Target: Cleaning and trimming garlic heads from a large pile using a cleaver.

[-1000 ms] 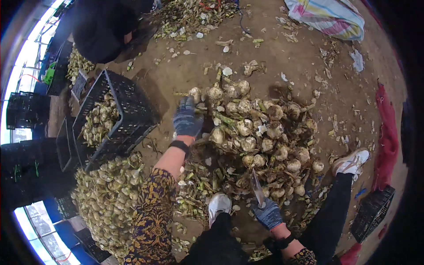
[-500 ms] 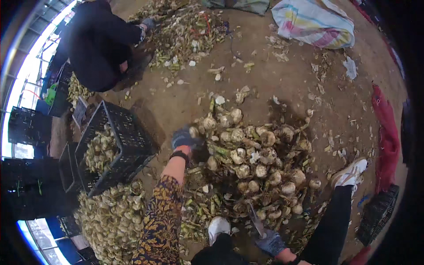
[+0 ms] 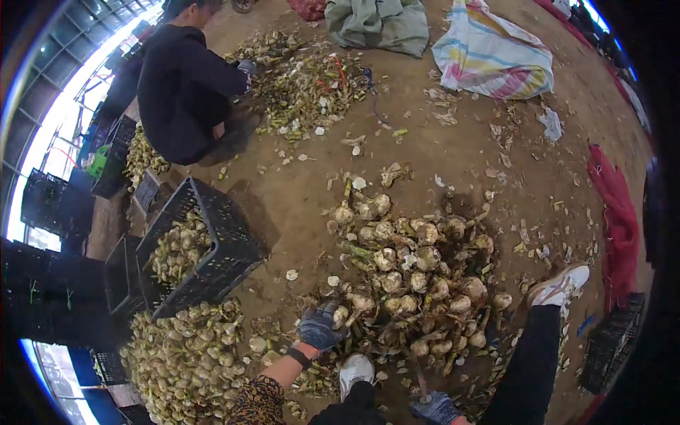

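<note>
My left hand (image 3: 321, 326), in a grey-blue work glove, is closed on a garlic bulb (image 3: 340, 316) at the near left edge of a heap of garlic (image 3: 418, 273). Dirt, roots and cut stems cling to the heaped bulbs. At the bottom, my right hand (image 3: 435, 409), gloved alike, grips a knife (image 3: 421, 377) whose narrow blade points away from me toward the heap. Motion blurs the blade's tip. Left of my left forearm lies a large pile of trimmed garlic (image 3: 188, 347).
A black plastic crate (image 3: 227, 237) partly filled with garlic stands tilted at left. Beyond it a co-worker (image 3: 180, 92) crouches by another garlic heap (image 3: 312, 88). A white striped sack (image 3: 492, 53) lies far right; red netting (image 3: 615, 219) and a dark crate (image 3: 613, 347) lie right. My shoes flank the heap.
My left hand has come nearer from the heap's far left side to its near left edge. My right hand with the knife has shifted slightly nearer. The view has tilted up a little.
</note>
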`<action>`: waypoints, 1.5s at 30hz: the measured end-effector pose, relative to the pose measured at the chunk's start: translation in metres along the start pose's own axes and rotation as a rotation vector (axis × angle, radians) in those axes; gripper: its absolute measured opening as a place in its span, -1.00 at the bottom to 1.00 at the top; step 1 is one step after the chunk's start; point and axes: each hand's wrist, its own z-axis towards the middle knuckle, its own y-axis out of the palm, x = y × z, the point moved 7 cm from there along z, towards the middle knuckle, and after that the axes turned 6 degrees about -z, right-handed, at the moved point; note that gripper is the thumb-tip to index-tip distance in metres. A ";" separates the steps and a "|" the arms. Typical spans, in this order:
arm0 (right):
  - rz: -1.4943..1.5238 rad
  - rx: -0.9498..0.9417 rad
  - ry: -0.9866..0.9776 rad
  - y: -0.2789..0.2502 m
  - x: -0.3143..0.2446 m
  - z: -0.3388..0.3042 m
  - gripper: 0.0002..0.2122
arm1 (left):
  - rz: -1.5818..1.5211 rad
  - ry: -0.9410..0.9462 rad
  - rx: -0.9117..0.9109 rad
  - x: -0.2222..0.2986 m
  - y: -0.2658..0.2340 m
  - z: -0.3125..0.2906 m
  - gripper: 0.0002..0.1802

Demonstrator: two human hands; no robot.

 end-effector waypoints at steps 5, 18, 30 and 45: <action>-0.074 0.002 -0.095 0.022 -0.006 -0.003 -0.79 | 0.044 0.087 0.017 -0.008 0.003 -0.006 -0.23; -0.219 -0.047 -0.270 0.054 -0.004 -0.012 -0.80 | 0.111 -0.099 -0.182 0.000 0.003 0.014 -0.17; -0.158 0.056 -0.249 0.039 -0.011 -0.010 -0.83 | 0.207 -0.133 -0.110 -0.003 0.016 0.023 -0.19; 0.430 -0.058 0.234 0.007 -0.008 -0.005 -0.73 | 0.166 -0.187 -0.100 0.000 0.014 0.020 -0.17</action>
